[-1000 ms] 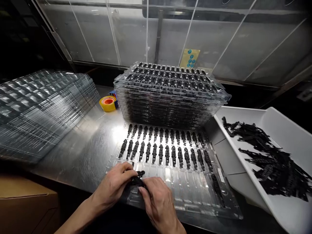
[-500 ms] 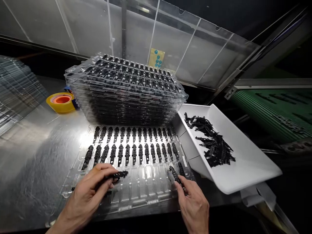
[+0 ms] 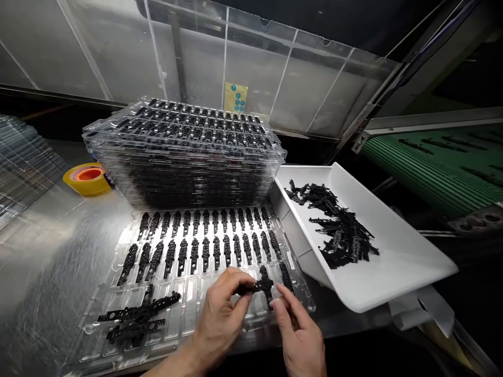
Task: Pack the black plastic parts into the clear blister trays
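Note:
A clear plastic tray lies in front of me, its two far rows filled with narrow black perforated plastic parts. My left hand is over the near row, thumb and fingers pinched on a black plastic part. Just beyond its tip, another black part stands lengthwise at a slot near the row's right end. Beside that one is my right hand, thumb and forefinger apart, the thumb close to its lower end. One more part fills the rightmost slot. Several loose parts lie piled on the tray's near left.
Behind the tray rises a stack of filled clear trays. A white bin with a heap of black parts is at the right, below a green conveyor belt. Yellow tape and another clear stack are at left.
My left hand has moved right with its part, uncovering the loose pile. The right hand's part now lies near the row's right end, and its fingers have parted. The view has shifted slightly.

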### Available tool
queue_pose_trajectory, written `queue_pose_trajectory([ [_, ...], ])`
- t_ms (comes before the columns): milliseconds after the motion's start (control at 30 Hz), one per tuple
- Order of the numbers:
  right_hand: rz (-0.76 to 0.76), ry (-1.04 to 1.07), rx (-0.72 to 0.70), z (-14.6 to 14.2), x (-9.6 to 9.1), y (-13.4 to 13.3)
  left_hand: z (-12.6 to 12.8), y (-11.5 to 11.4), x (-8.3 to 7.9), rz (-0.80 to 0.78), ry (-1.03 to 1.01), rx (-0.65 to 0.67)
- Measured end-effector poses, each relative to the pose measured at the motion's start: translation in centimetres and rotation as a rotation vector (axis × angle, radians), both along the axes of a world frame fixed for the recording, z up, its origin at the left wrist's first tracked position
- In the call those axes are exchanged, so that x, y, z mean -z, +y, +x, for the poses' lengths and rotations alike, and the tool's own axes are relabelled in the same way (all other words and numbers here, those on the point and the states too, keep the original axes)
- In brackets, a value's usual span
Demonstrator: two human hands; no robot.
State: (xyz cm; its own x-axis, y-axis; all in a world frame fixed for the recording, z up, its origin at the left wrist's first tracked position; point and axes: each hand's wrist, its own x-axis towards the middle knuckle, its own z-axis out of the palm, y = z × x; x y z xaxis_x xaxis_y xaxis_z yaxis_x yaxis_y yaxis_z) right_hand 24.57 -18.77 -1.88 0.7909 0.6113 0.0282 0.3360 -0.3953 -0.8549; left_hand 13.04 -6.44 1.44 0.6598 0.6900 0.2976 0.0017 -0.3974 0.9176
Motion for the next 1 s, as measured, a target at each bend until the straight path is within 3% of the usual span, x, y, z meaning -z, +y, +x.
queue_pose_trajectory([
  [100, 0.136, 0.406, 0.139, -0.4, -0.6, 0.0, 1.7, -2.0, 0.7, 0.308, -0.059, 0.070],
  [200, 0.217, 0.591, 0.135, 0.6, -1.1, 0.4, 3.1, -3.2, 0.6, 0.585, -0.097, 0.172],
  [300, 0.192, 0.514, 0.132, 2.5, -1.5, 0.8, 3.9, -3.3, 0.0, 0.635, -0.077, 0.180],
  [367, 0.069, 0.271, 0.111, 3.7, -1.5, 1.2, 3.5, -3.0, -0.2, 0.630, -0.020, 0.189],
  [500, -0.207, -0.354, -0.107, 4.8, -0.5, 2.3, -0.9, -1.2, 0.2, 0.655, 0.005, 0.052],
  [600, -0.231, -0.605, -0.185, 4.9, 0.4, 2.3, -6.7, 1.6, 0.5, 0.694, 0.226, -0.090],
  [767, -0.240, -0.763, -0.238, 4.8, 1.3, 1.2, -14.5, 6.2, 1.3, 0.721, 0.623, -0.122],
  [867, -0.238, -0.794, -0.257, 4.8, 1.7, 1.2, -16.1, 7.2, 2.4, 0.686, 0.718, -0.106],
  [1000, -0.167, -0.783, -0.240, 4.6, 1.3, 1.2, -16.2, 7.6, 3.0, 0.629, 0.718, -0.052],
])
